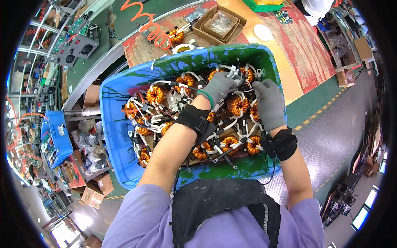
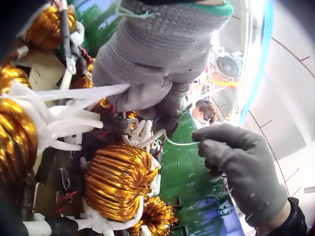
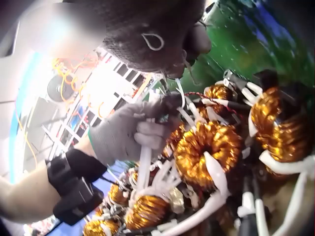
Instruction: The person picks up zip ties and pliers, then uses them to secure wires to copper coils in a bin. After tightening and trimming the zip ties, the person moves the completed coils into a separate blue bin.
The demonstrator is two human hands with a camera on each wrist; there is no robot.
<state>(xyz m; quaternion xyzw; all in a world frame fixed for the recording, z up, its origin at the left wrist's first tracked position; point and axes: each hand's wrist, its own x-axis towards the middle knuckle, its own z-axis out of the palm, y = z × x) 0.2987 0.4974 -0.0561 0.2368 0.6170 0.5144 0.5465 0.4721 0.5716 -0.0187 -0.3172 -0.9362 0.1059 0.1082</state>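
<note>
A blue tub (image 1: 108,124) holds several copper-wound ring coils (image 1: 238,106) with white and black leads. My left hand (image 1: 220,87), in a grey glove, grips dark and white leads near the tub's far side; in the left wrist view a bundle of white strips (image 2: 59,118) extends beside that hand (image 2: 152,64). My right hand (image 1: 269,103), also gloved, pinches the end of a thin white strand (image 2: 183,143) between thumb and forefinger. That strand runs to the leads at my left fingers. A large coil (image 2: 120,182) lies just below the left hand.
Beyond the tub, a cardboard box (image 1: 219,25) with plastic bags sits on the red, worn bench (image 1: 306,62). An orange coiled hose (image 1: 159,39) hangs over the tub's far edge area, near another coil (image 1: 176,36). A blue bin (image 1: 58,136) stands at the left.
</note>
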